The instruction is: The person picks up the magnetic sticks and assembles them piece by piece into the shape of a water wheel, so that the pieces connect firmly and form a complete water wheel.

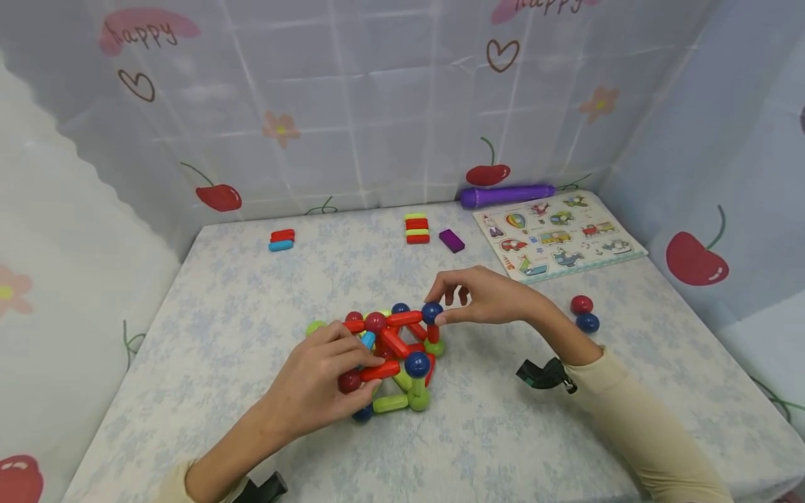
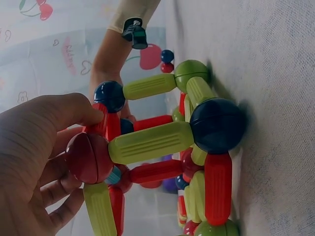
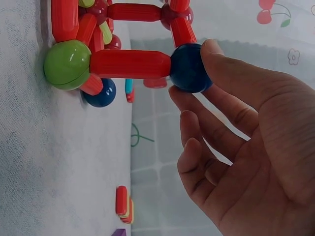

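Observation:
A frame built of magnetic rods and balls stands on the table, with red rods [image 1: 395, 343], yellow-green rods [image 1: 390, 403] and blue, dark red and green balls at its joints. My left hand [image 1: 327, 370] pinches a red rod [image 1: 380, 370] on the near upper edge, between a dark red ball [image 2: 88, 157] and a blue ball [image 1: 418, 365]. At the far right upper corner my right hand [image 1: 487, 297] pinches another blue ball [image 3: 190, 68] between thumb and fingers. Below that ball a red rod [image 3: 130, 64] runs down to a green ball [image 3: 67, 65]. My left hand hides part of the frame's left side.
Two loose balls, red [image 1: 581, 304] and blue [image 1: 588, 323], lie at the right. Short rods [image 1: 417, 229] sit in a stack at the back, beside a purple block [image 1: 451, 241]. More rods [image 1: 281, 240] lie back left. A picture board [image 1: 560, 234] and purple stick [image 1: 506, 195] are back right.

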Action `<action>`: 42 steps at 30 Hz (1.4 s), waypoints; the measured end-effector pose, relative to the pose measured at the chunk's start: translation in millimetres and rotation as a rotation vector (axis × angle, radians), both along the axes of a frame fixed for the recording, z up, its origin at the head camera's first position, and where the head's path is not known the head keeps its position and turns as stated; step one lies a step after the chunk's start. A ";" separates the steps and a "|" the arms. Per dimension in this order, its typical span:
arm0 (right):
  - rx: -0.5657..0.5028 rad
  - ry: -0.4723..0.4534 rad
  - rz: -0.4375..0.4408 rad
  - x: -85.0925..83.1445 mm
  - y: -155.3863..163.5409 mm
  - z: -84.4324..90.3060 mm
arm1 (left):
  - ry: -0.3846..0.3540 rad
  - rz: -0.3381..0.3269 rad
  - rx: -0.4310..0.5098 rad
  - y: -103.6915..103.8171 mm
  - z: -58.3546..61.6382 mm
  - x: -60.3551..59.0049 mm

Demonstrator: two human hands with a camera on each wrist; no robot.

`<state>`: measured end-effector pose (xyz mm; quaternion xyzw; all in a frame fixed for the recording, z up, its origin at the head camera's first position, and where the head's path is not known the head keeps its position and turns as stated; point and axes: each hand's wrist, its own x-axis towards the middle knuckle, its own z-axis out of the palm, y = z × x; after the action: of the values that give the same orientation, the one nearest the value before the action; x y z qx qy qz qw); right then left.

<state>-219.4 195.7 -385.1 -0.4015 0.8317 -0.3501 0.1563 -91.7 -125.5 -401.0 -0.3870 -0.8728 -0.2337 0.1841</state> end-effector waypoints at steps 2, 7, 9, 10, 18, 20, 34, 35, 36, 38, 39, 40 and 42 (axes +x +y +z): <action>0.005 0.007 0.005 -0.2 -0.4 0.1 | 0.000 0.007 -0.007 0.0 -0.3 0.3; -0.015 0.085 -0.004 2.1 -1.0 2.0 | 0.005 0.007 -0.009 0.9 -0.8 0.6; -0.052 0.135 0.006 5.4 -2.1 3.6 | 0.004 0.004 -0.006 1.3 -1.1 0.8; -0.076 0.164 0.023 7.6 -3.1 4.3 | 0.005 0.003 -0.003 1.5 -1.4 0.8; -0.116 0.245 0.290 28.4 -16.6 8.7 | 0.030 -0.013 0.019 2.2 -2.5 0.1; -0.100 0.255 0.307 31.4 -20.2 8.2 | 0.032 -0.013 0.016 2.1 -2.2 0.1; -0.114 0.235 0.331 34.2 -28.8 4.8 | 0.063 -0.023 -0.008 1.4 -1.6 0.5; -0.115 0.234 0.332 34.4 -29.1 5.0 | 0.063 -0.025 -0.010 1.3 -1.6 0.7; -0.115 0.230 0.331 34.5 -29.3 5.2 | 0.065 -0.028 -0.010 1.3 -1.5 0.8; -0.113 0.223 0.333 34.7 -29.3 5.7 | 0.067 -0.034 -0.010 0.9 -1.1 0.8; -0.111 0.220 0.332 34.5 -29.0 5.5 | 0.061 -0.039 -0.011 0.5 -0.2 0.5; -0.109 0.223 0.331 34.2 -28.6 5.9 | 0.049 -0.044 -0.009 -0.5 1.1 0.1; -0.107 0.241 0.315 32.0 -26.1 6.1 | 0.017 -0.050 0.008 -5.2 5.8 -3.2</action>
<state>-187.4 169.6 -379.0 -0.5734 0.7515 -0.3144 0.0868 -94.9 -130.7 -395.2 -0.4098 -0.8603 -0.2386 0.1872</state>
